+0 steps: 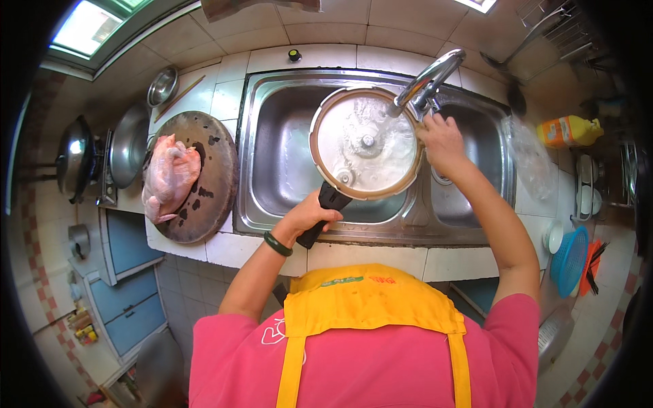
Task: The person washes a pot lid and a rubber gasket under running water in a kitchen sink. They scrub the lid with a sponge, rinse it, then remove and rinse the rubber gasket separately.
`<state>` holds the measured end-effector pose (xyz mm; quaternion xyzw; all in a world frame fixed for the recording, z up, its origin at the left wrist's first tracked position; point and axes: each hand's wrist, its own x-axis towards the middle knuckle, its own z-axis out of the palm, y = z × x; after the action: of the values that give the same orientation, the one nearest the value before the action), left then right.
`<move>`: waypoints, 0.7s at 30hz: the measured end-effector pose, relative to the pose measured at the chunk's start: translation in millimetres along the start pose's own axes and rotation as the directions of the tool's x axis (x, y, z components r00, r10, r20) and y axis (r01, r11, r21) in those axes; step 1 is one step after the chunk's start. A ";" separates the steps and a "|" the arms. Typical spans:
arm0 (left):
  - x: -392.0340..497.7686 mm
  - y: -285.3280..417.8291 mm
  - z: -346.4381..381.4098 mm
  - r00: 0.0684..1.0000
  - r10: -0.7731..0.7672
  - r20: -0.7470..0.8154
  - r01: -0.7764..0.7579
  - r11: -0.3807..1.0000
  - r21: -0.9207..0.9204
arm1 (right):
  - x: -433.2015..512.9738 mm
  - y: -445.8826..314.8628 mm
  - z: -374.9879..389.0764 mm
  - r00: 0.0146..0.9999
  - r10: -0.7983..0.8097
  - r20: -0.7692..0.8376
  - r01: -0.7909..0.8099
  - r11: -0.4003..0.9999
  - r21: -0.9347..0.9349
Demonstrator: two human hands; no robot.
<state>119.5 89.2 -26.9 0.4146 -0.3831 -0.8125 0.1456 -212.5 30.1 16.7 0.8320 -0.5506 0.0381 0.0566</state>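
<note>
My left hand [312, 214] grips the black handle of a round metal pressure cooker lid [375, 168], which is over the large sink basin. The lid has a brownish notched rim and a small round fitting in its middle. Water from the chrome faucet [431, 71] runs onto it, and rippling water covers its surface. My right hand [444, 143] is at the lid's right rim, just below the faucet's base. Its fingertips are partly hidden, so whether it grips the rim or touches the faucet lever is unclear.
Left of the double-basin steel sink [270, 148], a raw plucked bird [171, 176] lies on a round wooden chopping board [222, 168]. Beyond are a metal bowl [162, 86] and chopsticks [179, 99]. A clear plastic bag [530, 158], yellow bottle [571, 131] and blue basket [569, 262] are on the right.
</note>
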 end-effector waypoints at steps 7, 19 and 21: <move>-8.0 -13.5 2.3 1.000 0.013 -0.022 -0.014 0.998 -0.061 | 40.5 -14.8 20.4 0.997 0.067 0.021 -0.065 0.993 -0.099; -12.8 -24.0 12.6 0.997 0.065 -0.029 -0.067 0.996 -0.066 | 89.4 -45.4 59.7 0.880 0.449 -0.156 -0.400 0.877 0.266; -9.9 -26.4 14.7 0.999 0.027 -0.020 -0.028 0.997 -0.076 | 89.9 -50.9 64.6 0.907 0.392 -0.155 -0.319 0.878 0.356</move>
<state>116.2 119.6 -35.6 0.4113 -0.3561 -0.8204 0.1761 -130.4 -40.9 -38.6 0.7042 -0.6710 0.2304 -0.0271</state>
